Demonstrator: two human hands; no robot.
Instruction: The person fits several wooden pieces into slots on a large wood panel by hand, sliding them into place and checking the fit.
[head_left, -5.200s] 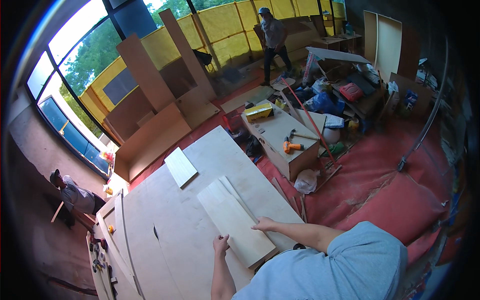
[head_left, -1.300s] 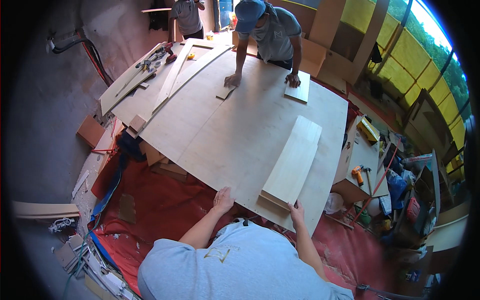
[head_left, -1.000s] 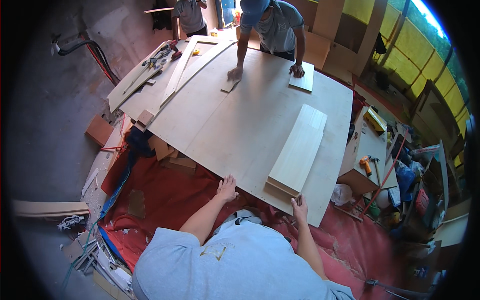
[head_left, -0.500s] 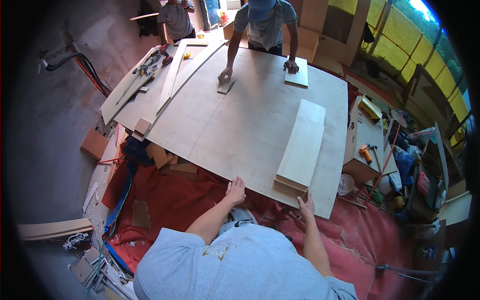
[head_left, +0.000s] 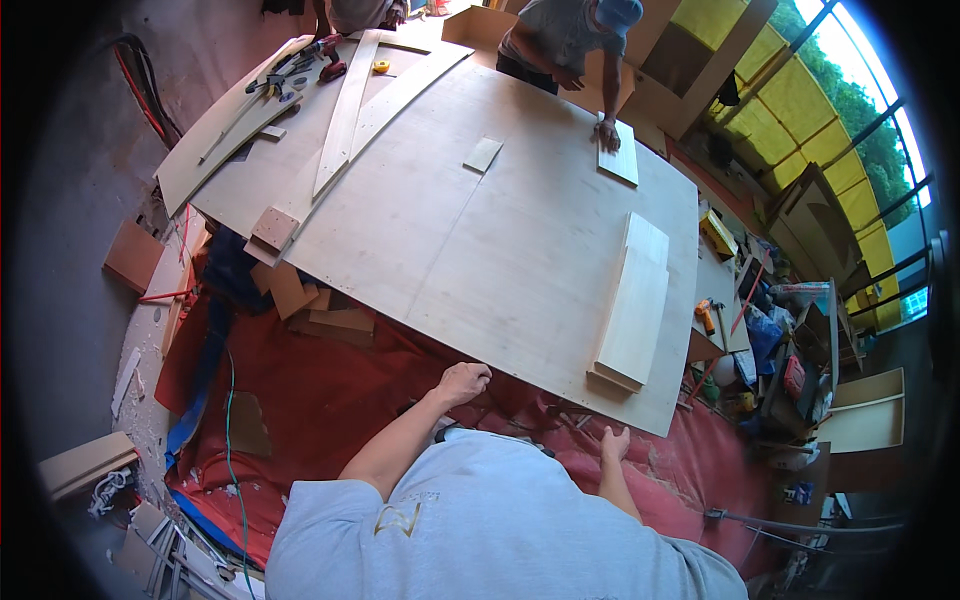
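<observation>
A large plywood sheet [head_left: 400, 250] lies across the middle, its near edge in front of me. My left hand [head_left: 466, 382] is at that edge with its fingers curled in; whether they grip anything is hidden. Just short of the edge, farther right, my right hand [head_left: 615, 442] is open with its thumb and fingers apart. Nearest to it on the sheet is a stack of long pale boards [head_left: 632, 310]. A small wood piece [head_left: 483, 155] lies near the sheet's middle. Across from me, a co-worker's hand [head_left: 607, 135] rests on a short pale board [head_left: 620, 160].
A pale wooden frame [head_left: 345, 130] lies on the left, beside a red drill [head_left: 332, 68], clamps and a yellow tape measure [head_left: 381, 66]. Red sheeting [head_left: 300, 390] covers the floor. An orange-handled tool [head_left: 705, 317] and clutter crowd the right. A second person stands at the back.
My view has shifted. My left hand has curled from lying flat at the edge, and my right hand has come away from the board stack. The co-worker's other hand has left the small wood piece.
</observation>
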